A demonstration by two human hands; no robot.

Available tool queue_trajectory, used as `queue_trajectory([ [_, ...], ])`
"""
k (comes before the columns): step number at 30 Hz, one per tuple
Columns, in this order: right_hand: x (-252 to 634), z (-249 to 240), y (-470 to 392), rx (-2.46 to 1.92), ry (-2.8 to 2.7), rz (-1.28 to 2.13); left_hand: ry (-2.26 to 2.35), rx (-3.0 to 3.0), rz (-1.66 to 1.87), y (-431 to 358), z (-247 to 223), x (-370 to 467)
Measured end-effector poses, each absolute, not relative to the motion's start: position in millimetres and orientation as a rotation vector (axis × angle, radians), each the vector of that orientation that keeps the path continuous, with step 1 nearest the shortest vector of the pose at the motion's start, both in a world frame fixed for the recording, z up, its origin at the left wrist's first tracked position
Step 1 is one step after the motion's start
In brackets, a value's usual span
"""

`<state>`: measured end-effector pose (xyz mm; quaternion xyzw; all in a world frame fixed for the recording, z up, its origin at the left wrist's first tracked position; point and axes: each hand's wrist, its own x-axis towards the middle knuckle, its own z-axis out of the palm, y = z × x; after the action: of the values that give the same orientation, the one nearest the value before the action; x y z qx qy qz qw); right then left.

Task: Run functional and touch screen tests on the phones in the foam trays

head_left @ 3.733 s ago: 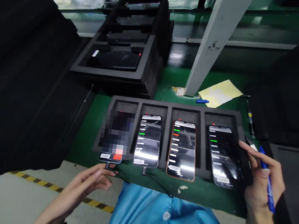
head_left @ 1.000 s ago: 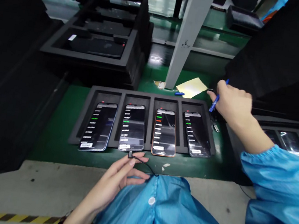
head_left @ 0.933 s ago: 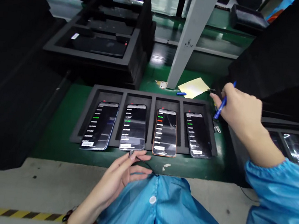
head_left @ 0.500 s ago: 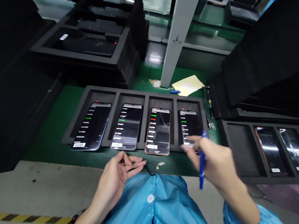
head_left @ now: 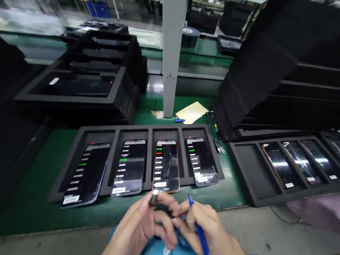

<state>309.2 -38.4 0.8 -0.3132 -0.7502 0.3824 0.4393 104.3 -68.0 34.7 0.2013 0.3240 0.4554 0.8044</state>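
My left hand is closed on a small dark piece with a shiny metal end, its exact kind unclear. Close beside it, my right hand grips a blue pen, and its fingertips meet the left fingers at the dark piece. Beyond both hands lies a black foam tray with several lit phones, each in its own compartment. An orange-edged phone shows green and red lines. Left of it are a second phone and a blue-edged phone; on the right is another phone.
Another foam tray with phones stands at the right, below tall black foam stacks. Stacked trays rise at the back left. A grey post, yellow paper, a blue cap and small tools are behind.
My right hand has left the rightmost phone and come in beside my left hand, pen still held. The small metal-ended piece now shows in my left fingers. The camera view has tilted up and turned.
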Motion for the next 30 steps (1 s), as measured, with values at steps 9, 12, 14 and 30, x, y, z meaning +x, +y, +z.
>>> queue_trajectory([
  [9,384.4,91.0,50.5,-1.346,-1.892,0.397,0.685,0.639,0.815,-62.9,34.7,86.2],
  [12,384.3,92.0,111.2,-1.645,-2.219,0.118,0.596,0.689,0.834,-68.5,21.1,82.4],
  [14,374.7,86.9,150.7,-1.769,-2.300,0.039,0.524,0.731,0.854,-71.5,13.9,81.5],
  [30,341.1,52.7,237.0,-2.191,-2.375,0.035,0.675,0.788,0.910,-82.1,16.0,43.3],
])
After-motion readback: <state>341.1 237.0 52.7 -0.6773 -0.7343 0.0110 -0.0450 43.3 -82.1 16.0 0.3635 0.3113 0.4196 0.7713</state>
